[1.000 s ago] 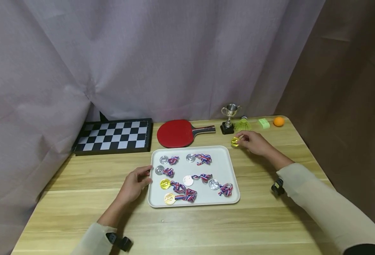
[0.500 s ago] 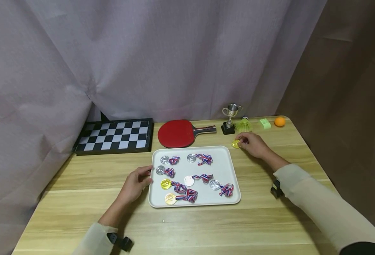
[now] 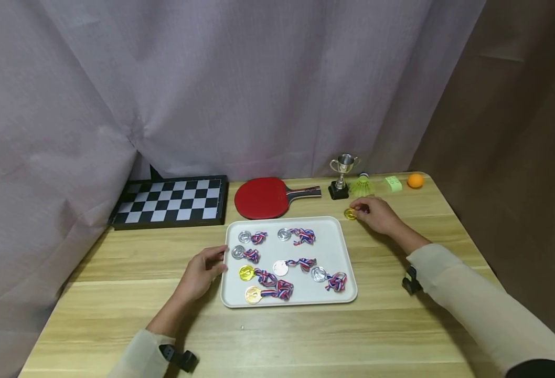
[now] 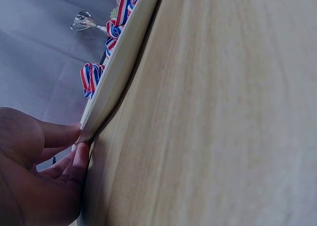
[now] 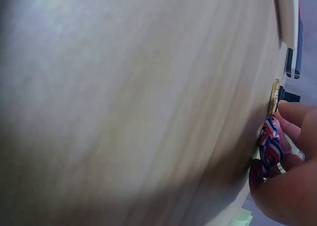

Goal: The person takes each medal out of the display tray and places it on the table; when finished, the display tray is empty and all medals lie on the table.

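Note:
My left hand [image 3: 199, 274] pinches the left rim of a white tray [image 3: 334, 231]; in the left wrist view its thumb and fingers [image 4: 64, 134] meet at the tray's edge. Gold medals [image 3: 253, 294] and several silver medals [image 3: 319, 274] with striped ribbons lie in the tray. Past the tray's back right corner, my right hand [image 3: 375, 214] holds another gold medal [image 3: 350, 213] low over the table. Its red, white and blue ribbon [image 5: 270, 144] is bunched between the thumb and fingers in the right wrist view, with the disc seen edge-on.
Along the back stand a chessboard [image 3: 173, 202], a red table tennis bat [image 3: 260, 198], a small trophy cup [image 3: 341, 176], a yellow-green shuttlecock [image 3: 361, 185], a light green block [image 3: 393, 183] and an orange ball [image 3: 415, 180]. A grey curtain [image 3: 277, 89] hangs behind the wooden table [image 3: 296, 336].
My right hand has lowered the gold medal slightly, and its disc has tipped flatter toward the table. My left hand stays at the tray's rim. The head view has shifted a little.

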`<move>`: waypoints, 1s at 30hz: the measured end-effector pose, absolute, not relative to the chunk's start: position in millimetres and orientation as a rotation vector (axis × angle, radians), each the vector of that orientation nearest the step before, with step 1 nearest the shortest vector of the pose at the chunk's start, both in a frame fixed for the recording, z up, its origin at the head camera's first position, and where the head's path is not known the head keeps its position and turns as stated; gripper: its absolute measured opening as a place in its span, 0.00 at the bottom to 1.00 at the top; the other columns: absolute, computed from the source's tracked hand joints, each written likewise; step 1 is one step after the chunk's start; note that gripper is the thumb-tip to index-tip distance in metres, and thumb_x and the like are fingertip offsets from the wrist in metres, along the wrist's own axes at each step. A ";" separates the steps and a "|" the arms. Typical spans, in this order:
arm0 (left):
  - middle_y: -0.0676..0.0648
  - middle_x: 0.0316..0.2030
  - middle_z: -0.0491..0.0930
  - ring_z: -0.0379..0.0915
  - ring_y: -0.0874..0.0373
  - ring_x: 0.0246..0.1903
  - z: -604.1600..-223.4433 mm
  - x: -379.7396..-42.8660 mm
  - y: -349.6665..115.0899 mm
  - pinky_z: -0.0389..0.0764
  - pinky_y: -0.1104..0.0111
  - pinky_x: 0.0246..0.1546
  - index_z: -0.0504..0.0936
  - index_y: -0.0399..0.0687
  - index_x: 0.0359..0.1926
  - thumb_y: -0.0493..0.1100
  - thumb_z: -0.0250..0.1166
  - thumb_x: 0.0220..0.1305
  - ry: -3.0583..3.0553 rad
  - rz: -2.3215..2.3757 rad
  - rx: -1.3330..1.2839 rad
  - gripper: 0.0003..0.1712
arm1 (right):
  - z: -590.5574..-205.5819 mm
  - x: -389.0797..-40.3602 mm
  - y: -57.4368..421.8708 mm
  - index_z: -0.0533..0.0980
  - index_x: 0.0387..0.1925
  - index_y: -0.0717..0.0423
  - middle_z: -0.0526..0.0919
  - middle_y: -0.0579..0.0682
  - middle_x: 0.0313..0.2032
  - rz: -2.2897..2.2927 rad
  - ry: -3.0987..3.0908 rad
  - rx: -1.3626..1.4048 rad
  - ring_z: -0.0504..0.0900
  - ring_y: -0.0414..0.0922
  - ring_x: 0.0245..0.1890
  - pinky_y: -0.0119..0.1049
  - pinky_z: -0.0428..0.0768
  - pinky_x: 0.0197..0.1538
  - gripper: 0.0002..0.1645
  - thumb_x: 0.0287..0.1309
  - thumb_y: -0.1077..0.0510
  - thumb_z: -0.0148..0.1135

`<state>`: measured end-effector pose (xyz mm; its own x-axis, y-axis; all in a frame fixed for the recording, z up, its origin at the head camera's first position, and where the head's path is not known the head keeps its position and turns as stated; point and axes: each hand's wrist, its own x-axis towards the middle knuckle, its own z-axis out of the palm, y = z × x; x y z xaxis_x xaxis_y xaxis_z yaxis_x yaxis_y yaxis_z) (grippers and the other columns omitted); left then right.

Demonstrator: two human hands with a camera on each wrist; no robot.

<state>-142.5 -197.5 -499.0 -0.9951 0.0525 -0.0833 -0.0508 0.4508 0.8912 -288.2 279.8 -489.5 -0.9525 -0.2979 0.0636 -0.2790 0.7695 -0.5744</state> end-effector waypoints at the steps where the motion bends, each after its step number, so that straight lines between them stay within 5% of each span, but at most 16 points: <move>1: 0.38 0.54 0.82 0.77 0.47 0.54 -498.9 -142.6 -197.2 0.77 0.72 0.50 0.78 0.37 0.67 0.27 0.67 0.64 2.587 1.599 -0.001 0.29 | -487.7 -287.3 279.7 0.81 0.53 0.67 0.84 0.62 0.45 -0.952 2.922 -0.474 0.79 0.57 0.47 0.54 0.76 0.53 0.15 0.70 0.63 0.62; 8: 0.38 0.53 0.82 0.77 0.47 0.53 -497.4 -142.1 -196.7 0.77 0.72 0.50 0.78 0.37 0.66 0.27 0.67 0.64 2.596 1.595 0.002 0.29 | -474.0 -278.1 278.1 0.78 0.59 0.69 0.81 0.67 0.53 -0.964 2.914 -0.465 0.80 0.62 0.54 0.59 0.77 0.59 0.19 0.71 0.62 0.62; 16: 0.38 0.54 0.82 0.77 0.47 0.54 -496.7 -141.9 -197.1 0.77 0.70 0.51 0.78 0.37 0.67 0.27 0.67 0.64 2.597 1.591 0.014 0.29 | -458.0 -264.1 258.9 0.78 0.59 0.68 0.79 0.68 0.60 -0.979 2.943 -0.585 0.72 0.65 0.65 0.62 0.66 0.69 0.20 0.69 0.63 0.63; 30: 0.38 0.54 0.81 0.77 0.46 0.53 -498.4 -141.3 -196.7 0.78 0.74 0.47 0.78 0.36 0.66 0.27 0.67 0.64 2.582 1.626 0.010 0.29 | -446.6 -253.1 187.5 0.78 0.62 0.62 0.82 0.62 0.58 -1.074 2.764 -0.685 0.77 0.61 0.62 0.59 0.72 0.66 0.22 0.71 0.58 0.63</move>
<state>-141.3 -196.7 -498.4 -0.9959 0.0534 -0.0728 -0.0426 0.4333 0.9003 -253.1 187.5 -446.6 -0.8942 -0.4421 0.0696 -0.3732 0.6506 -0.6614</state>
